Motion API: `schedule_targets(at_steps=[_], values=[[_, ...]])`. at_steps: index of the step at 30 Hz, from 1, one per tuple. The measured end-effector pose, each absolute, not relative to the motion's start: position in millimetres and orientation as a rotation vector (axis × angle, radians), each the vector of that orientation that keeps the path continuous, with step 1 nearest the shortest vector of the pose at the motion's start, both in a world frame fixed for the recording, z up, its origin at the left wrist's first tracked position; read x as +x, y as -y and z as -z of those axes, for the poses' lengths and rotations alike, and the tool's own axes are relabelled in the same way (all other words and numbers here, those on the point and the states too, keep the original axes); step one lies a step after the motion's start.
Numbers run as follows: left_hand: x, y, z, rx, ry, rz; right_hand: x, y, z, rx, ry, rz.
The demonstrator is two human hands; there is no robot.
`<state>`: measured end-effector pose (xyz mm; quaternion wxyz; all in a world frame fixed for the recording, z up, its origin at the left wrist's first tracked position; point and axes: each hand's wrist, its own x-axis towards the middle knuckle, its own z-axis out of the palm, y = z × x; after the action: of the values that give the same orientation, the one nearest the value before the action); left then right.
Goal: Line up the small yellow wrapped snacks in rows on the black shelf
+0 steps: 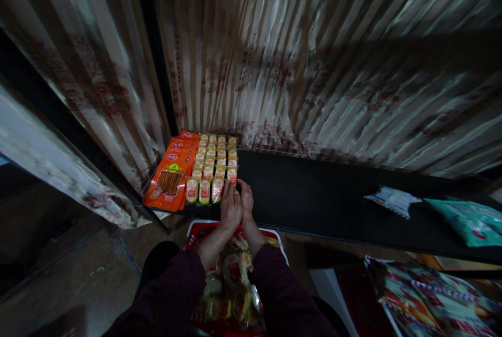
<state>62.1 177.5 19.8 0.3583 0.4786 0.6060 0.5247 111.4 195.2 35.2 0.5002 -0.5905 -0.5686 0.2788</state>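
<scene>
My left hand (230, 205) and my right hand (246, 197) rest side by side at the front edge of a black shelf (314, 201). Both touch the front end of the rightmost row of small yellow snack packets (214, 164), which stand in several neat rows. The fingers lie close together and slightly curled over the packets; whether they grip one is hidden. Orange snack bags (170, 177) lie stacked left of the yellow rows. Below my forearms sits a red basket (200, 230) full of more yellow packets (231, 285).
Striped curtain-like sheeting (314, 55) backs the shelf. At the shelf's right lie a white packet (392, 200) and a green bag (470, 222). Colourful packaged goods (423, 295) sit lower right. Bare floor (78, 274) shows at the left.
</scene>
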Motion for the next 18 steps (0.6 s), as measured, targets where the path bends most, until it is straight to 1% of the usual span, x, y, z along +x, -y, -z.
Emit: schedule_targets(at_steps=[6,13,18], values=[[64,-174,-15,1.239,-1.578,-1.342,115,-197,-27,-1.417,1.379,-0.672],[66,-169,-16,1.265,-1.609,-1.32,125,-202,-1,-1.512,1.411,-0.64],[65,-152,-16,1.312,-1.612,-1.284,127,-196,13,-1.555,1.446,-0.551]])
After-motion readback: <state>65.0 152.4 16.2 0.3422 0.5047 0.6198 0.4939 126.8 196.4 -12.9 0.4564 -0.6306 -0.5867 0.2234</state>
